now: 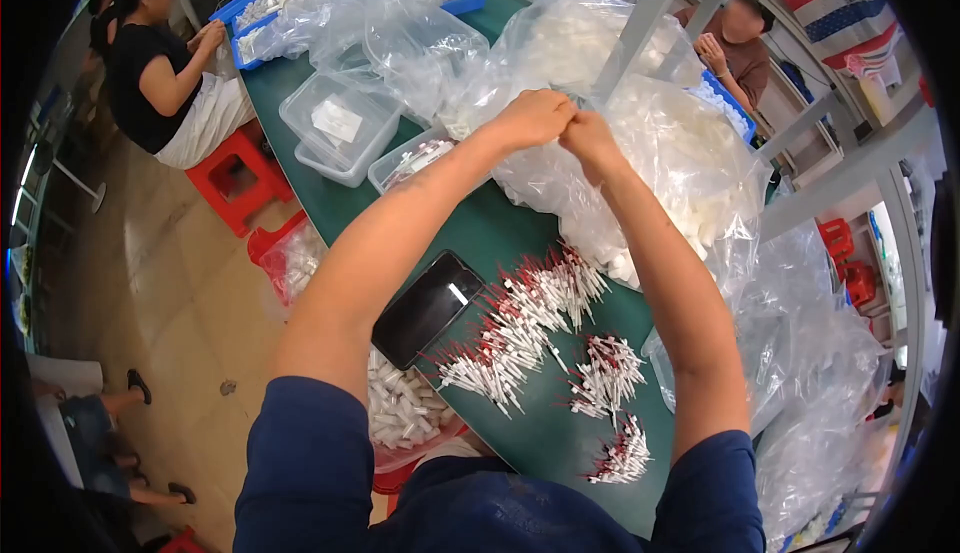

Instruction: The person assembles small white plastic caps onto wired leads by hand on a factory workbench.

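Note:
My left hand (537, 117) and my right hand (592, 143) meet at the far side of the table, both with fingers closed. Whatever is pinched between them is too small or hidden to make out. Right behind and under them spreads a large clear plastic bag (668, 168) full of white pieces. Below my forearms lies a long heap of thin white sticks with red ends (510, 338). Two smaller piles of the same sticks (607, 378) lie nearer to me. A black phone (427, 309) rests flat beside the long heap.
A clear lidded tub (345, 133) and an open clear box (385, 173) stand left of my hands. A grey metal post (640, 28) rises beyond them. Blue trays (455, 1) hold white parts. People sit at left and far right. A bag of white tubes (405, 403) sits below the table edge.

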Available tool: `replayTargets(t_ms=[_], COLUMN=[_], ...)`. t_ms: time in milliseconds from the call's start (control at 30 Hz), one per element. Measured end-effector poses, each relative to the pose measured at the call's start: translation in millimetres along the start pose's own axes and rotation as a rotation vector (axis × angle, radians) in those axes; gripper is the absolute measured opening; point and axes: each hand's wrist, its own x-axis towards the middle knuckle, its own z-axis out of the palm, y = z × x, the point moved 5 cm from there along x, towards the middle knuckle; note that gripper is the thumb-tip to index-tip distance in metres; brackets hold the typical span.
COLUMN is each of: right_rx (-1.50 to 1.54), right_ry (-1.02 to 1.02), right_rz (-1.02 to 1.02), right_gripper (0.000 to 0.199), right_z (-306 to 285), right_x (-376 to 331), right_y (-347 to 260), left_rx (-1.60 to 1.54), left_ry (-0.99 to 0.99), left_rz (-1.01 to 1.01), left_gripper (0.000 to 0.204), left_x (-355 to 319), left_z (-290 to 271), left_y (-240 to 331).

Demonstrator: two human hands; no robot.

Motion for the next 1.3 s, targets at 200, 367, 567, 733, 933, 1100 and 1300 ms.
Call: replayTargets(t_ms=[200,367,567,733,933,1100,1300], right_rx=[0.148,-0.855,-0.968,-0.755,-0.457,-0.222,0.075], right_ry=[0.045,0.149,-0.234,-0.24,-0.309,-0.326,-0.386], right_rz=[0.376,-0.169,-0.207,-0.143,-0.022,0.053,0.162], right_gripper=[0.037,0.065,0.064,0.064,0.063,0.063,0.063], right_z=[10,-104,47,-6,-35,-76,-65], right_x=[30,62,98,98,127,172,195], right_y=[23,121,120,116,159,200,219], left_rx=[0.453,0.399,0.177,0.522,-0.067,0.255,-0.901], left_ry=[-0.055,0.268,-0.044,0.706,0.207,0.501,0.736], left_rz=[-0.111,0.259,-0.437,-0.289,-0.138,-0.045,-0.137], left_gripper=[0.032,0.015,0.059,0.053,0.044,0.04,0.03], left_x=[2,36,74,121,118,89,70], left_z=[12,72,125,142,133,111,121], left_y=[-63,-18,-148,-125,-107,-81,-106])
